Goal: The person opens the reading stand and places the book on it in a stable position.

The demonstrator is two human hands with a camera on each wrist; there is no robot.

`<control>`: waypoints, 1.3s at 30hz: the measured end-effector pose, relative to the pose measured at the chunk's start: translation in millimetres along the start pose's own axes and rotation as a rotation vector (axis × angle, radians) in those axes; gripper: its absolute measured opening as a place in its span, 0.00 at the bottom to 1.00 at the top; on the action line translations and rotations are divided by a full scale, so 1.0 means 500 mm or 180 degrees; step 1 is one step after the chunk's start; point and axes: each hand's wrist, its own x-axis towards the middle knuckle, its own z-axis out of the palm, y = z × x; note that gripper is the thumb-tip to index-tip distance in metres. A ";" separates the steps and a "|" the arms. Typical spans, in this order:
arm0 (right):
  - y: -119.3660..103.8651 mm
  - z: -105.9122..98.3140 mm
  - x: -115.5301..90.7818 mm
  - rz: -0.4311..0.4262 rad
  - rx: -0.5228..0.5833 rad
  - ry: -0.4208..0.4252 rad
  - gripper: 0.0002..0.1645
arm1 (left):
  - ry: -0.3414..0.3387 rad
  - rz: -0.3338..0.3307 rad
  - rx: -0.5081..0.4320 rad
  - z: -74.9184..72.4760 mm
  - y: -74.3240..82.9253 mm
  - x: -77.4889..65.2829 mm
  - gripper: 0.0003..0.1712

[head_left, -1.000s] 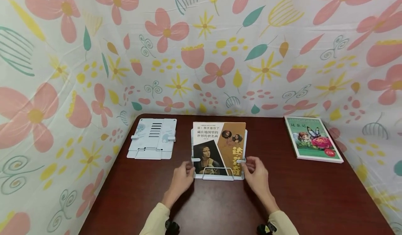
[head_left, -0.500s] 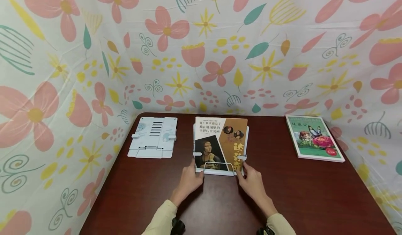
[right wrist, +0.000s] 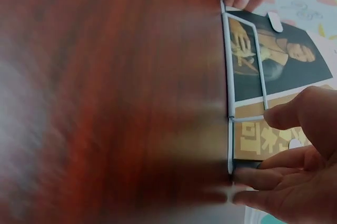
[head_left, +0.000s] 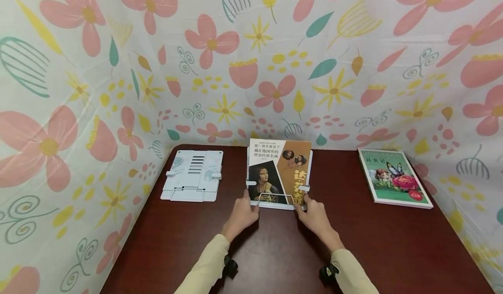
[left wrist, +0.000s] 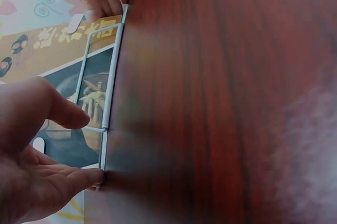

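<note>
A white book stand point(head_left: 310, 165) stands mid-table near the back, slightly tilted back. On it rests a book point(head_left: 284, 163) with a portrait painting and an orange panel on its cover. A wire bracket point(head_left: 276, 194) crosses the book's lower front, and small white clips point(head_left: 304, 188) lap over both side edges. My left hand point(head_left: 241, 214) grips the stand's lower left corner; in the left wrist view its thumb point(left wrist: 71, 114) lies before the cover. My right hand point(head_left: 315, 217) grips the lower right corner, its fingers point(right wrist: 263, 179) along the edge in the right wrist view.
A second white book stand point(head_left: 191, 176), holding no book, lies at the left of the dark wooden table point(head_left: 275, 259). At the right lies a green book point(head_left: 394, 178) with a butterfly and rose. A flower-patterned cloth point(head_left: 275, 67) hangs behind the table.
The stand and its book have slid away from me towards the back cloth and a little right. Both hands have moved with it, now nearer the lower corners than the clips.
</note>
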 end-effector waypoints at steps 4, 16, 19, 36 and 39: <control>0.011 -0.002 0.020 0.0073 0.0036 -0.0080 0.20 | 0.0029 0.0016 -0.0002 0.003 0.001 0.019 0.45; 0.030 0.004 0.072 0.0047 0.0037 -0.0151 0.26 | -0.0036 -0.0114 -0.0028 0.010 -0.003 0.084 0.46; 0.037 0.008 0.085 0.0023 0.0016 -0.0124 0.25 | -0.0079 -0.0151 -0.0026 0.014 -0.006 0.099 0.46; 0.048 0.016 0.118 0.0100 0.0083 -0.0173 0.35 | -0.0047 -0.0263 -0.0068 0.018 -0.012 0.143 0.45; 0.051 0.014 0.119 0.0133 0.0085 -0.0171 0.35 | -0.0043 -0.0281 -0.0064 0.020 -0.010 0.149 0.44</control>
